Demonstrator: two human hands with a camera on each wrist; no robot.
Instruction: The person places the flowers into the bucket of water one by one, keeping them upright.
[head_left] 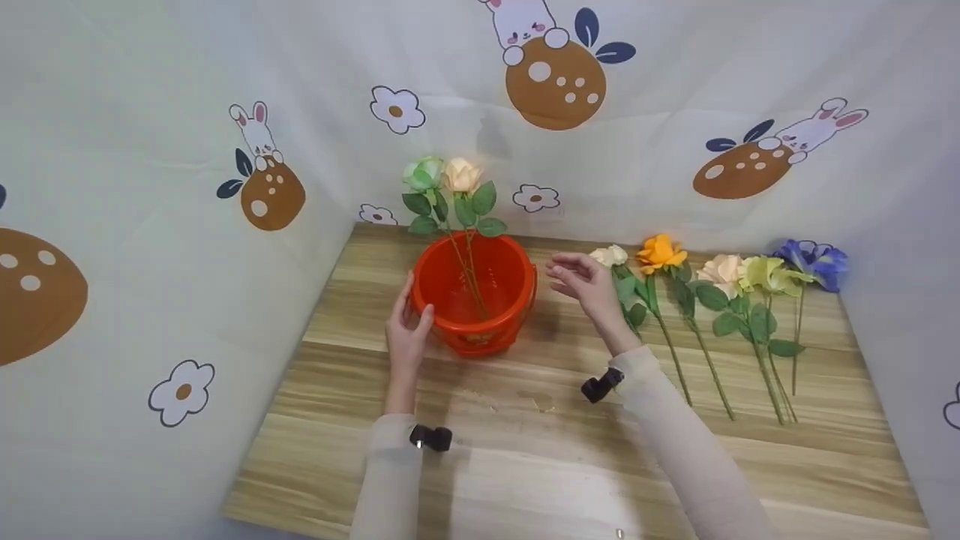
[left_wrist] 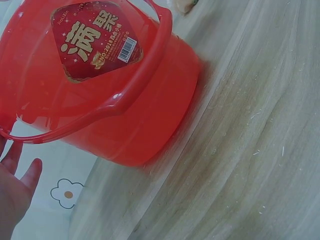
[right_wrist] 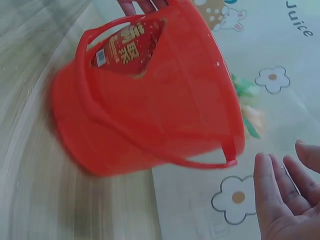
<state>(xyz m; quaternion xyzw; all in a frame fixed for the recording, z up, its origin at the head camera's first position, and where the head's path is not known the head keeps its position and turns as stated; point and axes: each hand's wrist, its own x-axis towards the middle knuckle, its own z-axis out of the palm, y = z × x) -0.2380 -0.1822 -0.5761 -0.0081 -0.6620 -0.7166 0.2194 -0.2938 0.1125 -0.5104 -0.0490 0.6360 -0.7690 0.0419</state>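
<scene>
A red plastic bucket (head_left: 474,330) stands upright on the table, with a green rose (head_left: 424,174) and a peach rose (head_left: 463,175) leaning inside it against the far rim. Against the bucket's left side rests my left hand (head_left: 409,334), fingers extended along the wall and thumb near the rim. In the left wrist view only part of the left hand (left_wrist: 15,195) shows beside the handle (left_wrist: 115,107). My right hand (head_left: 586,283) hovers just right of the bucket, holding nothing, its fingers apart from the rim. The right wrist view shows its fingers (right_wrist: 270,190) fairly straight.
To the right lie several artificial flowers: a cream one (head_left: 609,256), an orange one (head_left: 661,253), a peach one (head_left: 721,271), a yellow-green one (head_left: 772,276) and a blue-purple one (head_left: 816,262). Printed cloth (head_left: 450,45) hangs around the wooden table (head_left: 337,442).
</scene>
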